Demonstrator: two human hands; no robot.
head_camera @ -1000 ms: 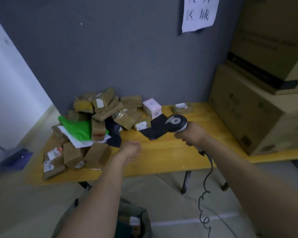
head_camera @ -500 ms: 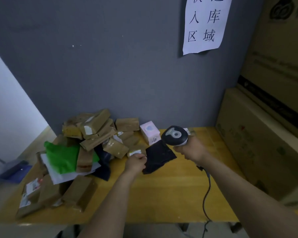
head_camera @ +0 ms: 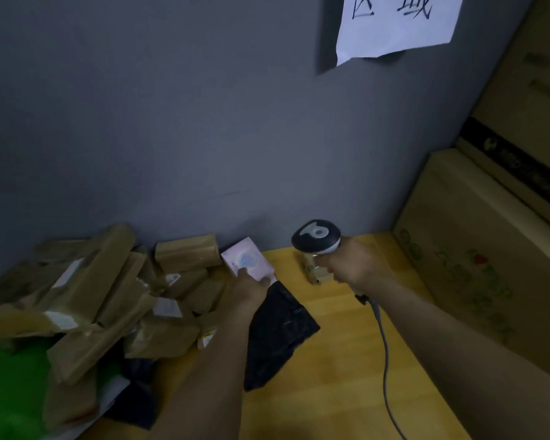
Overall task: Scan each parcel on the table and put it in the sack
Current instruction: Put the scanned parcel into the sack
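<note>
At lower centre of the frame the left hand [head_camera: 251, 289] is gripping the near edge of a small white box [head_camera: 246, 260] with a pale blue round print; its small writing is too blurred to read. The box is sitting at the right end of a heap of brown parcels [head_camera: 108, 300], whose white labels are unreadable. Right of centre the right hand [head_camera: 359, 266] is clamping round the handle of a scanner [head_camera: 315, 238], and its grey cable [head_camera: 385, 350] is trailing down over the wooden surface [head_camera: 331, 392]. A black mailer bag [head_camera: 277, 331] is lying beside the left wrist. At upper right a paper sign [head_camera: 394, 23] is showing "区域".
</note>
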